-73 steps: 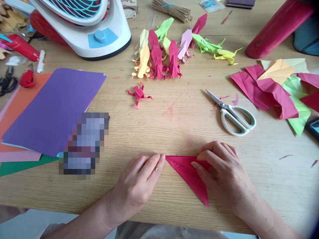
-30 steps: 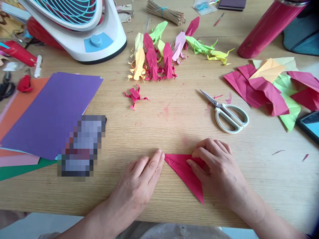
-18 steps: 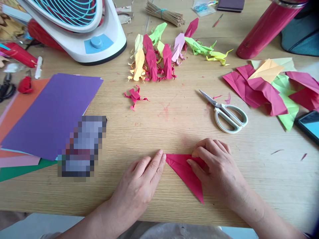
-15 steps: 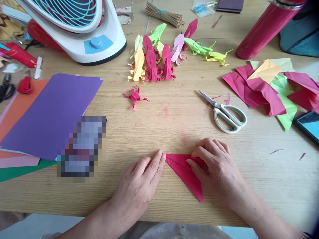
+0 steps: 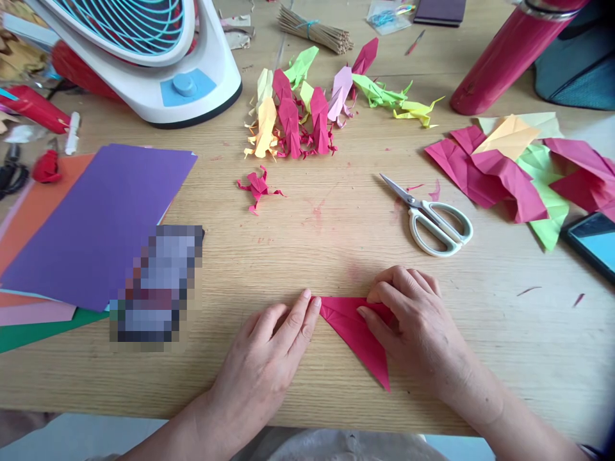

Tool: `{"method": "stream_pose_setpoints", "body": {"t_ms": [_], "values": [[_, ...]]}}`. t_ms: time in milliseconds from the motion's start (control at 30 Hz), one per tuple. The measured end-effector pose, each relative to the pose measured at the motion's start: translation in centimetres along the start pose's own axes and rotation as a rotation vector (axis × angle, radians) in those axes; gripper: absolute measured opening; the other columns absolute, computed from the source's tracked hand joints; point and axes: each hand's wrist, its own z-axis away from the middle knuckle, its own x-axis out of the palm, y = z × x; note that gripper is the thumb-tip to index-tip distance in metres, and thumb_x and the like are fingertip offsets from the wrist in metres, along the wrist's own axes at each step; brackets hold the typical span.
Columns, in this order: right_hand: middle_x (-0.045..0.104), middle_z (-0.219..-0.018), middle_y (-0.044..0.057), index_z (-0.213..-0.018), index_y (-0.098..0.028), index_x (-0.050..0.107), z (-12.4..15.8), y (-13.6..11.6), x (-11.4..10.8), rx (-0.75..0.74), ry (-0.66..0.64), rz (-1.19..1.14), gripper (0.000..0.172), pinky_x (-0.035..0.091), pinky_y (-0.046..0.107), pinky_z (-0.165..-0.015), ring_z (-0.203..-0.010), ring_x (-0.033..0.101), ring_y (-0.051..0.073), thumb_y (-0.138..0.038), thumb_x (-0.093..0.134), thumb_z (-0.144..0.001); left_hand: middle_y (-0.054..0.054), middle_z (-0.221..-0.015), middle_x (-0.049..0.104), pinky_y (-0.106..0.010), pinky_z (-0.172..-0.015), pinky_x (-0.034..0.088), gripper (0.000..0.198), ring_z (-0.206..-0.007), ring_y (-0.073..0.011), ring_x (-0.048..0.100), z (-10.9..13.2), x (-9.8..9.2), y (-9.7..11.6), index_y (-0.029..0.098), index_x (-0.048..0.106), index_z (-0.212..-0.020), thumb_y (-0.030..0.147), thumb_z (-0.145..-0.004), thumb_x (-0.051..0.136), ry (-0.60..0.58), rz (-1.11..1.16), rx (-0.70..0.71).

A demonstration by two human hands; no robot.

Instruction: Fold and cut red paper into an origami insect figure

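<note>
A crimson sheet of origami paper (image 5: 355,330), folded into a triangle, lies on the table in front of me. Its straight edge faces away and one point reaches toward me. My left hand (image 5: 273,355) has thumb and index finger pressed together at the paper's left corner, hiding that tip; its other fingers are curled. On the opposite side my right hand (image 5: 416,326) grips the paper's right part between thumb and bent fingers, covering the upper right corner. Small pale scissors (image 5: 435,221) lie beyond the right hand, blades partly spread. A crimson paper frog (image 5: 258,187) sits farther off.
Several folded paper figures (image 5: 291,121) stand at the back middle. Creased papers (image 5: 485,169) lie right, near a phone (image 5: 593,240) and a red bottle (image 5: 514,57). Coloured sheets (image 5: 110,211), a blurred phone-like object (image 5: 161,282) and a white fan (image 5: 206,83) occupy the left.
The whole view has shifted very slightly. Both hands keep the same hold on the folded paper, which looks unchanged.
</note>
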Motion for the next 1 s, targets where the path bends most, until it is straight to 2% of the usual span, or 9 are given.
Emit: {"method": "stream_pose_setpoints", "body": {"t_ms": [133, 333, 500, 767, 867, 1000], "values": [[0.057, -0.087, 0.004, -0.078, -0.02, 0.058, 0.0, 0.0, 0.0, -0.003, 0.006, 0.003, 0.014, 0.038, 0.041, -0.084, -0.082, 0.052, 0.02, -0.018, 0.059, -0.093, -0.007, -0.144, 0.06, -0.036, -0.079, 0.05, 0.044, -0.097, -0.0228, 0.057, -0.3, -0.2, 0.1, 0.01, 0.056, -0.142, 0.014, -0.098, 0.051, -0.01, -0.005, -0.02], [0.057, -0.088, 0.004, -0.079, -0.02, 0.058, 0.1, 0.1, 0.0, -0.005, -0.008, 0.02, 0.014, 0.038, 0.04, -0.085, -0.083, 0.053, 0.019, -0.019, 0.059, -0.093, -0.009, -0.147, 0.057, -0.038, -0.093, 0.048, 0.042, -0.118, -0.0246, 0.055, -0.2, 0.2, 0.1, 0.007, 0.056, -0.14, 0.012, -0.099, 0.048, 0.016, 0.022, 0.02], [0.057, -0.089, 0.004, -0.078, -0.02, 0.057, 0.0, 0.1, 0.0, 0.002, -0.016, 0.014, 0.015, 0.038, 0.041, -0.085, -0.084, 0.053, 0.02, -0.019, 0.059, -0.093, -0.012, -0.139, 0.063, -0.041, -0.096, 0.044, 0.04, -0.116, -0.0253, 0.058, -0.3, 0.7, 0.1, 0.005, 0.058, -0.138, 0.014, -0.101, 0.046, 0.052, 0.075, 0.02], [0.056, -0.088, 0.003, -0.077, -0.02, 0.056, 0.0, -0.2, -0.2, 0.019, -0.01, -0.006, 0.015, 0.039, 0.042, -0.084, -0.082, 0.052, 0.019, -0.017, 0.059, -0.092, -0.007, -0.131, 0.07, -0.041, -0.094, 0.041, 0.038, -0.114, -0.0242, 0.061, -1.3, 0.0, 0.9, 0.013, 0.063, -0.134, 0.023, -0.106, 0.039, 0.052, 0.099, -0.072], [0.056, -0.088, 0.004, -0.077, -0.02, 0.057, 0.0, -0.2, -0.3, 0.033, 0.0, -0.021, 0.016, 0.039, 0.042, -0.083, -0.082, 0.051, 0.019, -0.017, 0.062, -0.091, -0.005, -0.135, 0.068, -0.041, -0.095, 0.04, 0.037, -0.119, -0.0244, 0.059, -1.4, 0.1, 1.0, 0.013, 0.063, -0.133, 0.023, -0.106, 0.041, 0.054, 0.114, -0.091], [0.057, -0.091, 0.005, -0.078, -0.02, 0.06, 0.1, -0.1, -0.5, 0.049, 0.032, -0.041, 0.013, 0.04, 0.042, -0.083, -0.084, 0.052, 0.02, -0.018, 0.063, -0.091, -0.006, -0.14, 0.064, -0.041, -0.099, 0.039, 0.036, -0.122, -0.023, 0.057, -1.1, 0.8, 0.9, 0.009, 0.06, -0.135, 0.02, -0.104, 0.045, 0.081, 0.157, -0.05]]}}
